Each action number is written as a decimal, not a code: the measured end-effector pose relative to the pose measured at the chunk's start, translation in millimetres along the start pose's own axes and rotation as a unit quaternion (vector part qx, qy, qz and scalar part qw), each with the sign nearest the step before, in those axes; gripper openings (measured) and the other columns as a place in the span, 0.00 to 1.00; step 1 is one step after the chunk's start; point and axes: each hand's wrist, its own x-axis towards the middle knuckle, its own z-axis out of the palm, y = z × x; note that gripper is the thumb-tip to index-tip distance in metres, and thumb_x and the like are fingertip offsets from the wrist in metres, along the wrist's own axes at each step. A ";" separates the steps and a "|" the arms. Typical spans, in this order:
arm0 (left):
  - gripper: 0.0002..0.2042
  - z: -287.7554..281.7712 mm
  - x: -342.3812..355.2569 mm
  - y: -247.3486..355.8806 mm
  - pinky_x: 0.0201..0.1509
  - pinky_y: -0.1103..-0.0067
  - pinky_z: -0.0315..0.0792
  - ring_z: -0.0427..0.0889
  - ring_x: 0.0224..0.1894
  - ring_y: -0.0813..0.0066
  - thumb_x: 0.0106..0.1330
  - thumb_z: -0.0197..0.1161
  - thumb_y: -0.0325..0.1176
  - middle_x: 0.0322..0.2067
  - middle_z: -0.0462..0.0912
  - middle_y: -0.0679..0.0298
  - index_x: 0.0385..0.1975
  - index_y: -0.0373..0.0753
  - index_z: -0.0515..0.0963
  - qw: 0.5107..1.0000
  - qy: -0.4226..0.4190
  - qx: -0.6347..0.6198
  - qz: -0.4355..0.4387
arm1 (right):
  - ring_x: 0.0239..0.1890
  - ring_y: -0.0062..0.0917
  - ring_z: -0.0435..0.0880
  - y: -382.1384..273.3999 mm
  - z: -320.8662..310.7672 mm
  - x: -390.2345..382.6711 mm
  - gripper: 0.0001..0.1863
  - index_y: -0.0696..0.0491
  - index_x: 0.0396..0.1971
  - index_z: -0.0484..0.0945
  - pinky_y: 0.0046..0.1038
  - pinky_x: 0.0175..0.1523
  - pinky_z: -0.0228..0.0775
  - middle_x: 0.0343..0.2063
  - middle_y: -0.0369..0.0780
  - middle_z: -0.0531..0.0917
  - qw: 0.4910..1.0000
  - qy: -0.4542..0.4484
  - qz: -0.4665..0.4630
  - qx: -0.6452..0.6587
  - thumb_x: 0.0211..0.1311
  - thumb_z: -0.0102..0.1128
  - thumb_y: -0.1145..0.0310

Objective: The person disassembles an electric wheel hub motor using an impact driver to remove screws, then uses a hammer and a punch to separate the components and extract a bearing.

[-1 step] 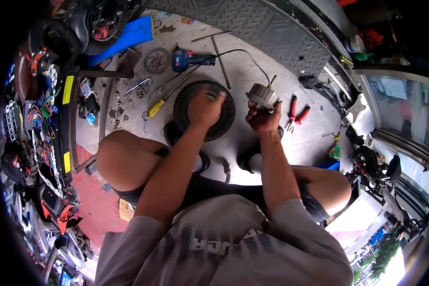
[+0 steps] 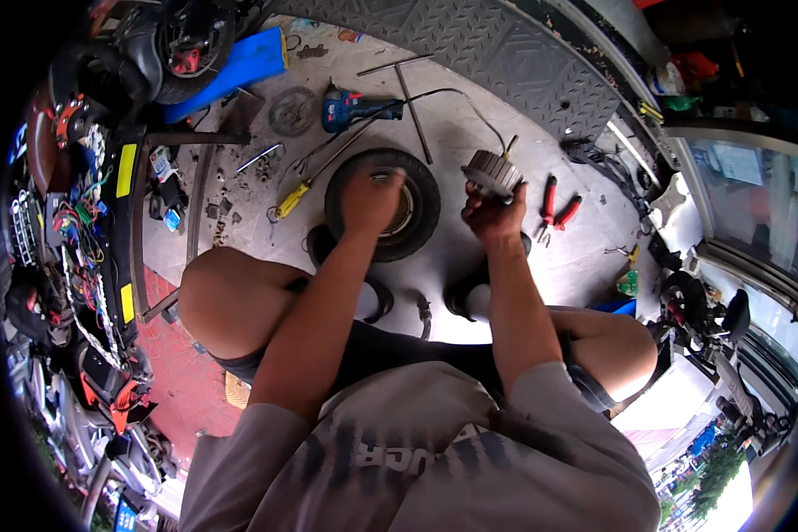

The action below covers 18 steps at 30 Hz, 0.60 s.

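Observation:
My right hand [image 2: 495, 217] holds a round motor stator [image 2: 493, 172], a ridged metal drum with a cable running out of its top. It is tilted and raised above the floor, with my fingers under and around its lower side. My left hand [image 2: 371, 202] is over the hub of a small black-tyred wheel [image 2: 424, 199] lying flat between my feet. Its fingers are curled and slightly blurred; what they hold, if anything, is hidden. A light metal rim shows beside that hand.
A blue power drill [image 2: 350, 110], a T-handle wrench [image 2: 414, 115] and a yellow-handled screwdriver [image 2: 293, 200] lie beyond the wheel. Red-handled pliers [image 2: 557, 208] are right of my right hand. A dark metal frame [image 2: 199, 191] stands left, and a ridged black mat [image 2: 505, 66] lies at the far side.
My left hand has shifted slightly leftward over the wheel, uncovering more of the hub rim. My right hand still holds the stator in nearly the same place.

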 end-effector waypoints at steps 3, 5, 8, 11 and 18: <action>0.38 -26.3 17.5 -42.1 0.70 0.62 0.69 0.76 0.66 0.43 0.62 0.69 0.55 0.64 0.77 0.40 0.64 0.31 0.75 0.995 0.069 0.061 -0.046 | 0.27 0.27 0.72 -17.7 -4.6 32.6 0.47 0.44 0.60 0.76 0.32 0.38 0.62 0.39 0.43 0.85 1.000 -0.007 0.002 -0.024 0.66 0.28 0.19; 0.39 -29.5 29.8 -81.4 0.69 0.62 0.70 0.76 0.66 0.45 0.61 0.69 0.55 0.62 0.78 0.40 0.65 0.30 0.74 0.979 0.103 0.109 -0.136 | 0.27 0.27 0.72 -24.9 -5.6 44.2 0.46 0.42 0.59 0.76 0.33 0.38 0.63 0.39 0.43 0.85 0.999 -0.001 0.000 -0.033 0.67 0.27 0.19; 0.41 -31.9 44.3 -126.8 0.69 0.61 0.70 0.76 0.66 0.45 0.59 0.69 0.56 0.61 0.79 0.40 0.65 0.28 0.73 0.964 0.110 0.095 -0.224 | 0.29 0.27 0.71 -29.4 -2.7 53.4 0.47 0.42 0.60 0.76 0.32 0.39 0.62 0.41 0.43 0.84 0.999 0.008 0.002 -0.046 0.67 0.25 0.19; 0.39 -31.6 59.9 -156.9 0.66 0.62 0.73 0.80 0.62 0.50 0.58 0.72 0.52 0.58 0.81 0.43 0.63 0.28 0.74 0.955 0.040 -0.020 -0.294 | 0.30 0.27 0.71 -33.3 0.1 60.9 0.47 0.42 0.60 0.76 0.31 0.40 0.62 0.41 0.42 0.84 0.999 -0.005 0.002 -0.046 0.67 0.24 0.20; 0.36 -32.8 44.9 -113.4 0.55 0.64 0.79 0.85 0.51 0.59 0.54 0.78 0.45 0.53 0.84 0.52 0.59 0.30 0.75 0.897 -0.093 -0.266 -0.339 | 0.32 0.29 0.75 -59.5 10.1 66.3 0.49 0.46 0.63 0.75 0.34 0.42 0.66 0.46 0.45 0.84 0.998 0.019 0.057 -0.025 0.68 0.26 0.20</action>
